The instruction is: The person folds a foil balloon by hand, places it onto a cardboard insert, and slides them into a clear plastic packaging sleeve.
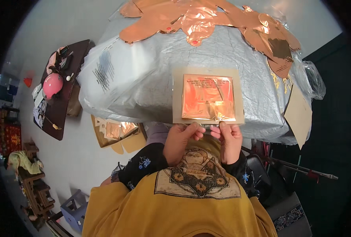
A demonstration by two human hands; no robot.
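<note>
A clear plastic bag [177, 94] lies on the covered table right in front of me, with a tan card inside. On the card shows a folded copper-coloured foil balloon [209, 96] with printed text at its top. My left hand [182, 139] pinches the bag's near edge between thumb and fingers. Close beside it, my right hand [230, 139] pinches the same edge, its thumb over the plastic. Both hands are closed, and a small gap parts their fingertips.
Flat copper foil balloons [199, 23] are spread across the table's far side. Clear plastic sheets [104, 75] pile up at its left. A loose card [298, 114] hangs over the right edge. An open carton [134, 143] with foil packets stands lower left, near a dark side table [70, 87] bearing a pink helmet [53, 85].
</note>
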